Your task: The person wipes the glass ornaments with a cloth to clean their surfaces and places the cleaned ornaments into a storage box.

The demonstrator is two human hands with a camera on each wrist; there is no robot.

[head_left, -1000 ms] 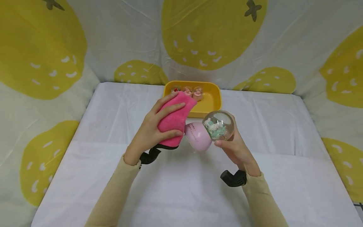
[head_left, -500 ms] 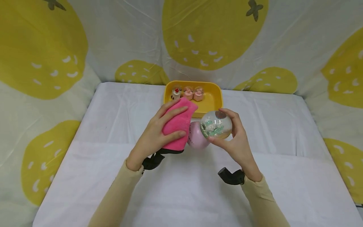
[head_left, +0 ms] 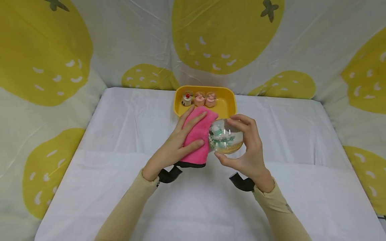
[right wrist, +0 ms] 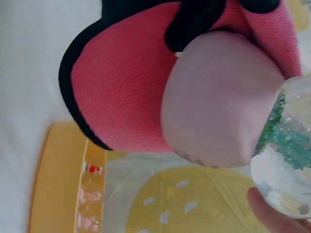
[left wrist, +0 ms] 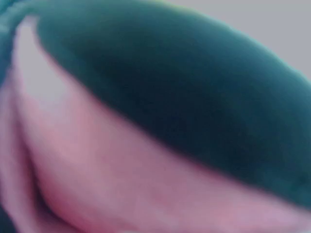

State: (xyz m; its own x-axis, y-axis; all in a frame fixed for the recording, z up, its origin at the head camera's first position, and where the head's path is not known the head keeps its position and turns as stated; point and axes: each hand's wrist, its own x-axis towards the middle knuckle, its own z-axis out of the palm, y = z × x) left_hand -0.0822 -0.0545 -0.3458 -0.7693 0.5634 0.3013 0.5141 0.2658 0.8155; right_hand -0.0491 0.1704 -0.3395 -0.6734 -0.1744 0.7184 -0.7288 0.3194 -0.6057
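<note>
A snow globe (head_left: 224, 139) with a clear glass ball, white and green figures and glitter is held tilted sideways above the table. My right hand (head_left: 250, 150) grips the ball between thumb and fingers. Against its base, my left hand (head_left: 169, 149) holds a pink cloth (head_left: 201, 155) with a black edge, fingers spread over it. From the head the cloth hides nearly all of the base; the right wrist view shows the smooth pale pink base (right wrist: 218, 102) with the cloth (right wrist: 121, 97) wrapped behind it. Only blurred pink and dark surfaces fill the left wrist view.
A yellow tray (head_left: 227, 103) stands at the back of the white-covered table (head_left: 286, 134). In it sit a small white figure with a red top (head_left: 187, 99) and two pink ones (head_left: 199, 99). A lemon-print curtain (head_left: 150, 40) hangs behind and at the sides.
The left hand has moved the cloth right and slightly nearer me, covering the base. The right hand has turned the globe, its fingers now over the ball's right side.
</note>
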